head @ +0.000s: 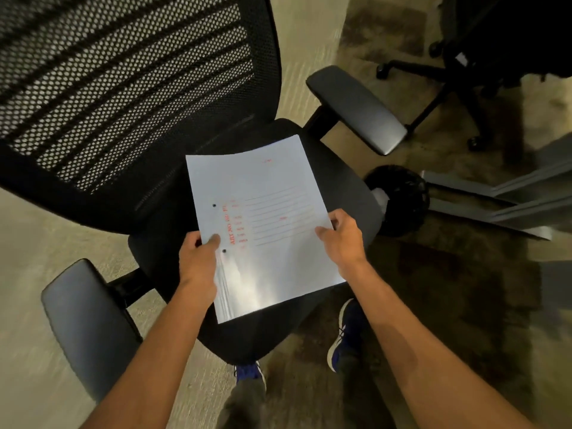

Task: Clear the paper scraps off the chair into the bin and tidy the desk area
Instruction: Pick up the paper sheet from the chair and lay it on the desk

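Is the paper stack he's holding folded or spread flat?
Spread flat. The paper stack is unfolded over the chair seat, left hand and right hand each pinching a side edge.

An office, by the look of it: a mesh-backed swivel chair (130, 97) on worn carpet (31, 243), a second wheeled chair (458, 75) behind, and what may be grey desk legs (495, 196).
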A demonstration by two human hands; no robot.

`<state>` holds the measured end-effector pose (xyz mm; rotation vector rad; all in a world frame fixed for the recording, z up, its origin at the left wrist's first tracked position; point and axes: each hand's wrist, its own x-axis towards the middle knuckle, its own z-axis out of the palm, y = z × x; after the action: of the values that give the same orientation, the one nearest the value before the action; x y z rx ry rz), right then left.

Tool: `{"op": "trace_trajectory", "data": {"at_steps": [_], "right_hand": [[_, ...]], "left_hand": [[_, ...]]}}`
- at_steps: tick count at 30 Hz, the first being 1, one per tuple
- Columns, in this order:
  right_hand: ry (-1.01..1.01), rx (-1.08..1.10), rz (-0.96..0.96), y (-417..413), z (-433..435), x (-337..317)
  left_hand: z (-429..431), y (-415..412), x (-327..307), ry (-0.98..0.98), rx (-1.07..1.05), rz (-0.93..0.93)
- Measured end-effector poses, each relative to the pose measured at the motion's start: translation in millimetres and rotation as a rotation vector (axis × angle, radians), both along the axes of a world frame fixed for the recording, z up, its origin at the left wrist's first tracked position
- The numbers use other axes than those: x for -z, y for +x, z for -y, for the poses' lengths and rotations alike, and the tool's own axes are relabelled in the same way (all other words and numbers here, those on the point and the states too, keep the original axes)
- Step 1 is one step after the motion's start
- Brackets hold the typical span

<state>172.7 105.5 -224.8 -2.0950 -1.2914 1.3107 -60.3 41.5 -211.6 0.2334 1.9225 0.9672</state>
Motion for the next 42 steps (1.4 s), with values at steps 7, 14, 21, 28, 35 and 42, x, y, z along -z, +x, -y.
{"op": "trace_trajectory", "data": {"at_steps": [7, 14, 21, 28, 35, 42], "right_hand": [[0.099, 0.090, -0.061, 24, 20, -91], [0.230, 0.259, -0.121, 57, 41, -176], [0.315, 0.412, -0.147, 126, 57, -256], [0.351, 0.555, -0.183, 221, 81, -310], [0.372, 0.764, -0.182, 322, 117, -348], [0.409, 1.008, -0.169, 401, 144, -375]], "left_hand": [[-11, 8, -82, 0.141, 0.131, -0.026], [-42, 32, -170, 0.255, 0.272, 0.072], [-79, 103, -248, 0.319, 0.441, 0.094], [-99, 209, -300, 0.324, 0.609, 0.119], [-106, 333, -337, 0.309, 0.779, 0.117], [-117, 458, -367, 0.355, 0.967, 0.096]]}}
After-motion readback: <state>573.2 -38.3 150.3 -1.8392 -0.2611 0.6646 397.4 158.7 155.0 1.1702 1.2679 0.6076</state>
